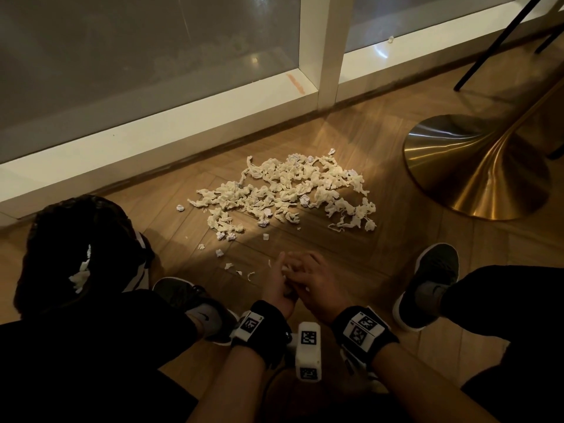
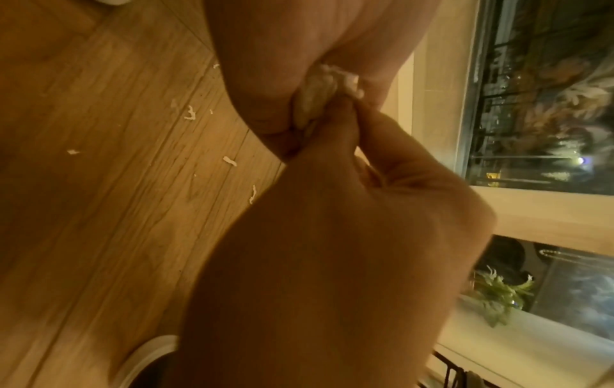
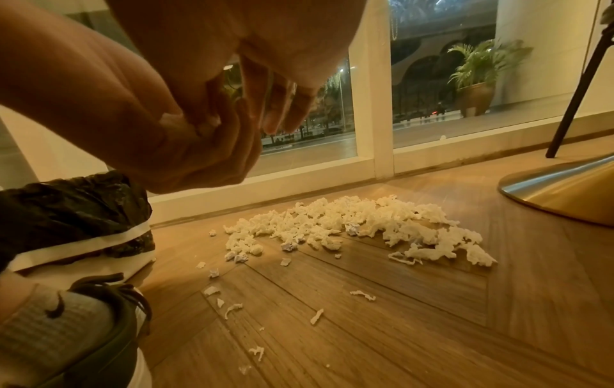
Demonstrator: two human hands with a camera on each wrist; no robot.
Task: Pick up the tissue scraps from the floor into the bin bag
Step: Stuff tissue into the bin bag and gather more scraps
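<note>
Both hands, left hand (image 1: 279,290) and right hand (image 1: 311,288), are pinching one tissue wad (image 2: 315,99) right of the bin bag (image 1: 76,248); next, carrying it there.

Left hand (image 1: 276,290) and right hand (image 1: 314,286) meet, fingers curled together.

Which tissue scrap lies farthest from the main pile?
The lone tissue scrap on the white window ledge, right of the frame post. All the other loose scraps lie on the wood floor, around the main pile or towards the hands.
</note>
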